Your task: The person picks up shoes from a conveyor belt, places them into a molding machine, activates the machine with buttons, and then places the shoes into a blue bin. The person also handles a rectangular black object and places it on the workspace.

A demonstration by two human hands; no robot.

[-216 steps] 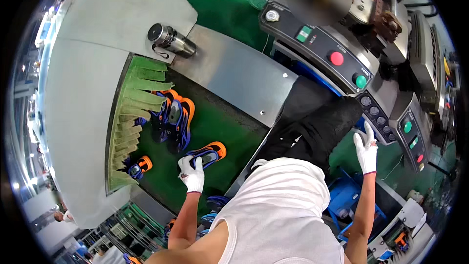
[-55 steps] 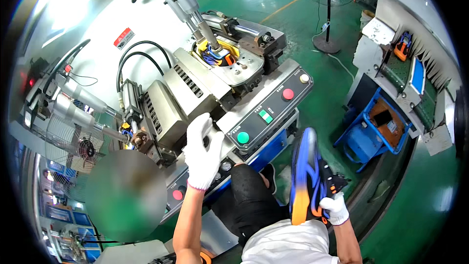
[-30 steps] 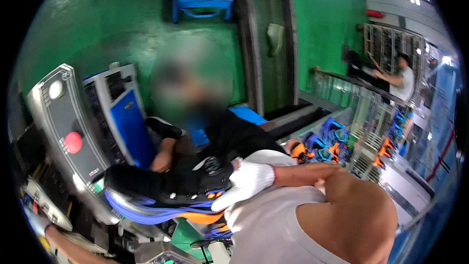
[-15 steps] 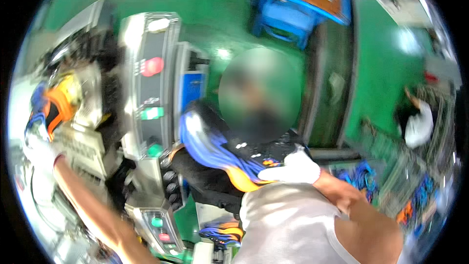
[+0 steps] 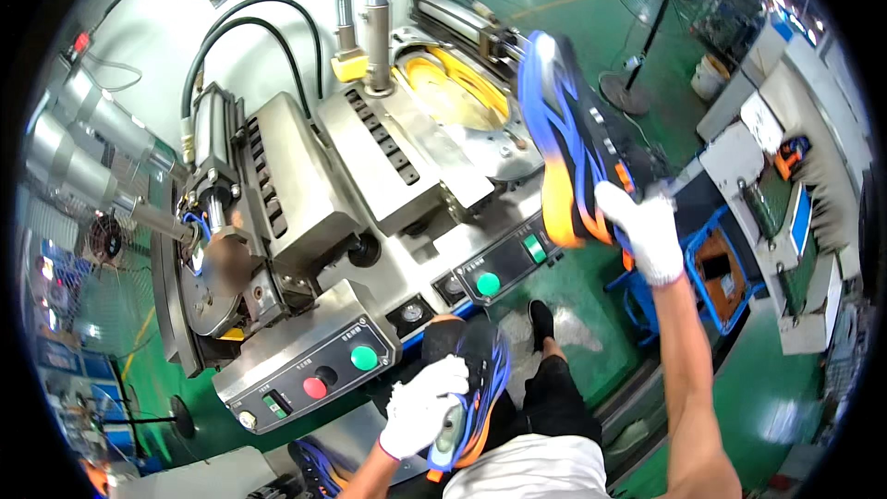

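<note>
Our right hand [image 5: 649, 229] clamps its fingers on the orange end of a blue-black shoe [image 5: 575, 134] at two o'clock; our left hand [image 5: 421, 408] grips a second shoe [image 5: 479, 365], fingers clamped, near six o'clock.

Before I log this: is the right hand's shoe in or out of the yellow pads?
Out: the right hand holds the shoe to the right of the yellow pads, whose surfaces show bare.
</note>
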